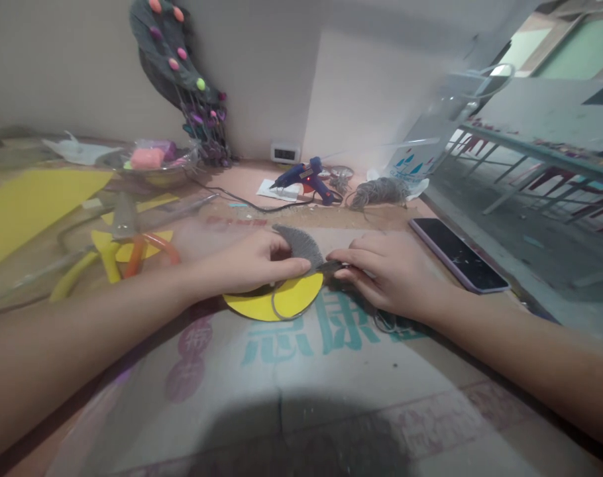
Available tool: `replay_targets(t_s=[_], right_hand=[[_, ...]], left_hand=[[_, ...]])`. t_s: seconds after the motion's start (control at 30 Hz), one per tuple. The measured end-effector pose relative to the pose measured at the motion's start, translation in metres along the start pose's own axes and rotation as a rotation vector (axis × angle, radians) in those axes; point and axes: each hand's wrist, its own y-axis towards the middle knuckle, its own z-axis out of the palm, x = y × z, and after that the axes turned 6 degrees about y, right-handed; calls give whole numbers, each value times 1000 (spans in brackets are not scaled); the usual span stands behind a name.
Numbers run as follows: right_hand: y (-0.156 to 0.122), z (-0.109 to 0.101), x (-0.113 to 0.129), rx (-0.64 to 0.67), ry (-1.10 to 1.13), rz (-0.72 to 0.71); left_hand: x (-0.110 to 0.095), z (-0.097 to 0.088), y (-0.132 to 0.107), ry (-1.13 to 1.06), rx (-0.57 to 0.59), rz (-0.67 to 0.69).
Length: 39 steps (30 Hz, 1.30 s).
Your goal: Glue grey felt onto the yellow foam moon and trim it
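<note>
though blurry, likely cardboard (222, 417) near wall (262, 79)

On my feed I see a curved yellow card (301, 296), its far end covered in grey yarn (305, 245), a loose strand looping across the bare near part.

Left forearm (97, 324), bare, enters at the left edge; right forearm (520, 358), bare, enters at lower right. Left hand (246, 257) lies near centre, thumb (292, 267) extended rightward. Right hand (388, 275), right of centre, points leftward, fingers (356, 256) bent towards its thumb. Hands near, not touching.
</note>
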Motion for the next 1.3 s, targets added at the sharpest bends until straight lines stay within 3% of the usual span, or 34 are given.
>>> replay_targets(t_s=[0.5,0.63,0.77,0.87,1.03,1.17,1.3], right_hand=[[2,0,0,-8,38,7],[2,-2,2,-42,168,177],[9,-6,4,-173,419,536],[23,-8,5,-117,584,713],[42,6,6,65,805,773],[44,20,6,67,979,778],[41,22,6,24,1039,795]], left_hand=[[-1,1,-1,-50,12,15],[0,3,1,-92,5,36],[1,4,2,-69,-70,30],[-1,6,2,-62,-139,16],[-5,7,1,-188,-224,60],[-6,7,1,-200,-275,53],[-4,7,1,-211,-278,61]])
